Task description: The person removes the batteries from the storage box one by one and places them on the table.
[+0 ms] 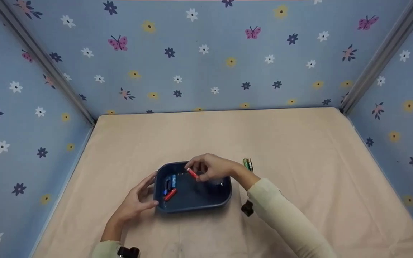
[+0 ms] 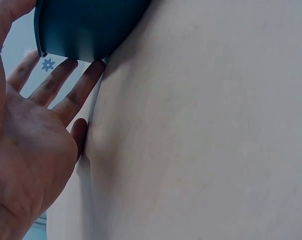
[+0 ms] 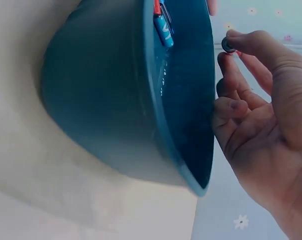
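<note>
Head view: I see both hands at a dark blue rounded plastic tray [image 1: 195, 205] on the cloth, near its front middle.
Right hand: my right hand [image 1: 212, 167] hovers over the tray, pinching a small red cylindrical battery [image 1: 192, 173] between thumb and fingertips, so the battery hangs above the tray floor, not in it.
Left hand: my left hand [image 1: 134, 202] lies open, straight fingers against the tray's left wall, I judge to steady it.
Tray contents: a blue battery [image 1: 173, 181] and a second red battery [image 1: 170, 194] lie by the left wall; there may be another between them, too small to tell.
Outside the tray: a green battery pair [image 1: 247, 164] lies just beyond the right wrist.
Surface: a beige, faintly creased cloth [image 1: 299, 150].
Room: blue walls printed with flowers and butterflies [image 1: 206, 57] close in three sides.
</note>
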Demonstrator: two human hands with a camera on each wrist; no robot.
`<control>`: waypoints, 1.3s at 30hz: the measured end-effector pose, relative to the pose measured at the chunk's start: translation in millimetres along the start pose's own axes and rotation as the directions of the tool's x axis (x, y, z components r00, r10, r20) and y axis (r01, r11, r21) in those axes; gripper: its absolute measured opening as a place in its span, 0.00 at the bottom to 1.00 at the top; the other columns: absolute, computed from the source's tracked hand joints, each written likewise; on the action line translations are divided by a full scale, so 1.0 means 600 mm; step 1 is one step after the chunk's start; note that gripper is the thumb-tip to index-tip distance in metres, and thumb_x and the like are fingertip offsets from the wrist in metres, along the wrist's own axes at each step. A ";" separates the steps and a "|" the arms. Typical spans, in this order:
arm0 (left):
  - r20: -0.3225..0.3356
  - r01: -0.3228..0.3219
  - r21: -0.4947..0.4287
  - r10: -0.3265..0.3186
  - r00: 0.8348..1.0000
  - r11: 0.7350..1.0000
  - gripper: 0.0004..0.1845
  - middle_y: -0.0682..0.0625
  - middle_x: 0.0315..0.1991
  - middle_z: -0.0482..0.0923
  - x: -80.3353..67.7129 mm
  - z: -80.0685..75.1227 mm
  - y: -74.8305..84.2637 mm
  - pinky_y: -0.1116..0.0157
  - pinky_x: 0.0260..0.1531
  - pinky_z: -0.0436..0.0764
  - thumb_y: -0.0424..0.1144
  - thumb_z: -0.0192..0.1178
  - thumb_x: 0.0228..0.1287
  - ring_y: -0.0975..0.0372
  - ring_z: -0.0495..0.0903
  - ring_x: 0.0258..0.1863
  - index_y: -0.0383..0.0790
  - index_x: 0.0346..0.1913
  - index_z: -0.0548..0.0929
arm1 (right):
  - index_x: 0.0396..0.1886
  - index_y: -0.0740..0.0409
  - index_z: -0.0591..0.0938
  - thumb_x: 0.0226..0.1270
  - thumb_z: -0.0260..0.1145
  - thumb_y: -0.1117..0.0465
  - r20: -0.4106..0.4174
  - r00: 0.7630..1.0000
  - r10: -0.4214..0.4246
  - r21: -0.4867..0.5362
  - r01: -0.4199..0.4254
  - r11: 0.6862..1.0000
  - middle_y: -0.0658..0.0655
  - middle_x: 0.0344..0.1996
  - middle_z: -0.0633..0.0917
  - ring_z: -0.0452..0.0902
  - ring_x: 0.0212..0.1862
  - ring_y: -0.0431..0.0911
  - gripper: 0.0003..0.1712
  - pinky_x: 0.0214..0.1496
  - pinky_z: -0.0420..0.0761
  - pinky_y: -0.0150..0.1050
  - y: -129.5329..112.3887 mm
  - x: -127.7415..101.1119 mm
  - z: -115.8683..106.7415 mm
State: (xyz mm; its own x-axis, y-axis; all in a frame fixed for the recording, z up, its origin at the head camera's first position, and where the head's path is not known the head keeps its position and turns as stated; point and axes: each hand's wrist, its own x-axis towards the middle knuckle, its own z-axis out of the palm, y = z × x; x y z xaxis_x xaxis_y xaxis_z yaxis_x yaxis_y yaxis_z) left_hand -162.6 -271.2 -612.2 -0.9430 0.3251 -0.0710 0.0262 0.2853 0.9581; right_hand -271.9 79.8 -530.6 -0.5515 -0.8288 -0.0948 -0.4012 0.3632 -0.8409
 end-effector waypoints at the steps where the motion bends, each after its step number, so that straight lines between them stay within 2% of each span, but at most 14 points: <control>1: 0.000 -0.002 0.002 0.002 1.000 1.000 0.51 0.36 0.88 0.67 0.000 0.000 0.000 0.78 0.71 0.73 0.34 0.76 0.70 0.39 0.78 0.79 0.50 0.91 0.61 | 0.74 0.63 0.83 0.73 0.74 0.70 -0.017 1.000 -0.007 0.006 0.007 1.000 0.68 0.52 0.90 0.75 0.40 0.37 0.31 0.46 0.77 0.28 0.002 -0.004 -0.003; 7: 0.001 -0.019 0.004 0.019 1.000 1.000 0.51 0.34 0.87 0.67 0.001 -0.002 -0.002 0.77 0.72 0.73 0.33 0.76 0.71 0.37 0.78 0.79 0.48 0.91 0.61 | 0.74 0.64 0.83 0.73 0.75 0.69 -0.133 0.991 0.000 0.029 0.003 1.000 0.67 0.51 0.89 0.74 0.39 0.39 0.30 0.44 0.76 0.29 0.012 -0.029 -0.014; 15: 0.006 -0.020 -0.008 0.020 1.000 1.000 0.51 0.35 0.88 0.66 0.001 -0.004 0.000 0.79 0.73 0.72 0.31 0.75 0.71 0.36 0.75 0.81 0.48 0.92 0.60 | 0.73 0.63 0.83 0.72 0.76 0.69 -0.253 0.967 0.039 0.034 -0.031 0.999 0.66 0.52 0.89 0.74 0.39 0.41 0.31 0.43 0.75 0.29 0.014 -0.061 -0.015; 18: 0.010 -0.017 -0.007 0.017 1.000 1.000 0.51 0.35 0.89 0.65 0.001 -0.006 -0.001 0.79 0.73 0.71 0.31 0.75 0.72 0.35 0.74 0.82 0.48 0.92 0.60 | 0.73 0.64 0.83 0.71 0.77 0.70 -0.321 0.947 0.031 0.048 -0.017 0.999 0.67 0.51 0.89 0.74 0.38 0.40 0.31 0.41 0.74 0.27 0.014 -0.069 -0.014; 26: 0.003 -0.040 -0.011 0.040 0.999 0.999 0.52 0.31 0.88 0.64 0.001 -0.005 -0.001 0.79 0.72 0.75 0.30 0.75 0.71 0.33 0.75 0.80 0.43 0.92 0.59 | 0.72 0.64 0.84 0.69 0.76 0.70 -0.494 0.867 0.067 0.083 -0.029 0.996 0.69 0.50 0.91 0.75 0.35 0.39 0.31 0.39 0.76 0.29 0.002 -0.092 -0.003; 31: 0.010 -0.053 -0.010 0.053 0.999 0.999 0.52 0.31 0.87 0.65 0.001 -0.005 -0.002 0.78 0.72 0.74 0.29 0.74 0.71 0.33 0.77 0.79 0.43 0.92 0.59 | 0.71 0.64 0.84 0.68 0.77 0.71 -0.536 0.839 0.097 0.088 -0.059 0.994 0.69 0.49 0.91 0.77 0.33 0.39 0.31 0.36 0.76 0.27 0.005 -0.108 0.000; 39: 0.011 -0.032 0.004 0.032 0.999 0.999 0.52 0.32 0.88 0.66 0.000 -0.004 -0.003 0.77 0.72 0.73 0.31 0.76 0.71 0.34 0.77 0.79 0.45 0.92 0.60 | 0.71 0.63 0.84 0.67 0.76 0.73 -0.572 0.804 0.161 0.090 -0.134 0.987 0.69 0.48 0.91 0.76 0.32 0.40 0.32 0.34 0.75 0.26 0.032 -0.144 -0.010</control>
State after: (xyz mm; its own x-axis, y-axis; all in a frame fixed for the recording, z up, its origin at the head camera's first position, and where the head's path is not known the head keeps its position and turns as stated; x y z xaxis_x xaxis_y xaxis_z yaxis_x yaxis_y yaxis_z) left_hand -163.5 -273.5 -613.1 -0.9381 0.3437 -0.0434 0.0577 0.2785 0.9587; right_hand -236.4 161.0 -535.2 -0.9267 -0.3643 0.0929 -0.2563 0.4316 -0.8649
